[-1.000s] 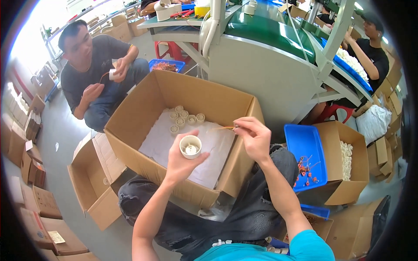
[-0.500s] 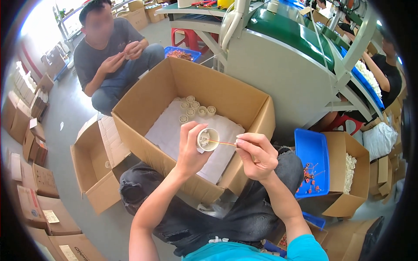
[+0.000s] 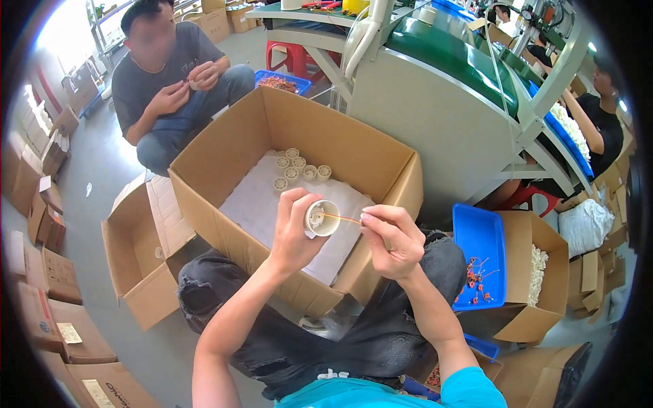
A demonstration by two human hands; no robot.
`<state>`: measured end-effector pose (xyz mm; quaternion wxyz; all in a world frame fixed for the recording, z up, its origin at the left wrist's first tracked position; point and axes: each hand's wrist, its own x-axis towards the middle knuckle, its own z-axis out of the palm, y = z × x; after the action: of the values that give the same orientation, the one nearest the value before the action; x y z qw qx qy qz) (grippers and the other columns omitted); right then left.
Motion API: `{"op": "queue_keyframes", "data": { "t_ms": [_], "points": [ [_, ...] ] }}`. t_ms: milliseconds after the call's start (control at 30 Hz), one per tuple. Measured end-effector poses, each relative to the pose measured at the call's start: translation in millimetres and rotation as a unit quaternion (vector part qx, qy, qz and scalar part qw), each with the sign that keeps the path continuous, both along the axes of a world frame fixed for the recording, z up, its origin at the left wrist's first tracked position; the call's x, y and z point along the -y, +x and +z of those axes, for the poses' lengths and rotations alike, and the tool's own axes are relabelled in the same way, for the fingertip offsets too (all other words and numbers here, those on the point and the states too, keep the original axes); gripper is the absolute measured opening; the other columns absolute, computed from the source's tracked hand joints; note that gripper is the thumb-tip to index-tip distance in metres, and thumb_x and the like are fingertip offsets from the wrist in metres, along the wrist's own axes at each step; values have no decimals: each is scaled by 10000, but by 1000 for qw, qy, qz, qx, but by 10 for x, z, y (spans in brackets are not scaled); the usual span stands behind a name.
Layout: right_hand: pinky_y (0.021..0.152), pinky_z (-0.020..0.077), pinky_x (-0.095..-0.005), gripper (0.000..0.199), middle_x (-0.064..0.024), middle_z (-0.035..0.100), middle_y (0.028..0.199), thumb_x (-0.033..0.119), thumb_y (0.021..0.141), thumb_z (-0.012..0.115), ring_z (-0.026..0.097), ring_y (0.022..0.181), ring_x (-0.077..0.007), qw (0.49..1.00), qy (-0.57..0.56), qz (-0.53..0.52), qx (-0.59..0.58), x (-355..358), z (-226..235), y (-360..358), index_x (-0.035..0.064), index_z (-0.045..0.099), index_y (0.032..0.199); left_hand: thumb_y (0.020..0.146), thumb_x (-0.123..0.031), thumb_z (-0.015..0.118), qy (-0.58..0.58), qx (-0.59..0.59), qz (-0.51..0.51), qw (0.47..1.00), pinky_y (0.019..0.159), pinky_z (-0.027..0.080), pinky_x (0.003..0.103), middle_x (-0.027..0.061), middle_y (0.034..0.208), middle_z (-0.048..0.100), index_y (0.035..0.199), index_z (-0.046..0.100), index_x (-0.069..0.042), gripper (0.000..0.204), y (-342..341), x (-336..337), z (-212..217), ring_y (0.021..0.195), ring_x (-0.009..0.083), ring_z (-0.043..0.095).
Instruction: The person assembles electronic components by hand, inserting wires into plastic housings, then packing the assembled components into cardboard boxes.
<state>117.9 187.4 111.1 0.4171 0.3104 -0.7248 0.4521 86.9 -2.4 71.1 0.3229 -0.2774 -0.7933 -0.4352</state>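
left hand (image 3: 296,230) wrapped round white plastic cup (image 3: 330,223) above carton (image 3: 333,129) | right hand (image 3: 394,243) pinching red-yellow wires (image 3: 345,219) | wires reach inside now, were outside a sec ago, so threading's underway imo

White cups (image 3: 291,173) on white sheet (image 3: 253,194) inside open carton (image 3: 221,232)

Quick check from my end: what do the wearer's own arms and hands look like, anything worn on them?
The left hand and right hand are both ungloved. The left forearm and right forearm are bare; no watch or bracelet shows. A plain turquoise sleeve covers the right upper arm; the left sleeve is out of view.
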Motion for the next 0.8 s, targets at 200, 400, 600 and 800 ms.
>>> {"op": "queue_keyframes", "data": {
  "t_ms": [200,400,600,800],
  "points": [
    [647,567,-282,289,-140,674,945,-120,721,743,671,750,-207,1000,21,16,12,-40,-1,-10,-2,718,984,605,-28,882,5,-5,6,1000,845,485,380,162,1143,480,1180,521,-47,679,-5,-14,17,1033,309,533],
    [642,567,-284,303,-134,673,947,-123,715,742,673,744,-210,1000,21,19,13,-50,15,-22,0,715,991,596,-32,889,9,-12,8,1000,900,478,391,171,1236,438,1184,517,-54,696,-31,14,8,1090,321,519],
    [650,553,-306,265,-114,669,934,-95,726,742,664,766,-227,998,41,22,38,-51,12,-28,4,705,969,624,-60,877,-3,-6,3,1000,960,433,454,193,1320,425,1124,519,-54,615,-23,-16,20,1161,350,488],
    [783,510,-381,254,-96,637,998,-25,694,742,601,909,-280,993,80,-6,91,126,-19,-40,23,707,941,652,-66,840,-74,-37,3,997,993,384,471,187,1228,564,1040,501,-43,516,-16,-107,42,1210,371,498]
  ]
}}
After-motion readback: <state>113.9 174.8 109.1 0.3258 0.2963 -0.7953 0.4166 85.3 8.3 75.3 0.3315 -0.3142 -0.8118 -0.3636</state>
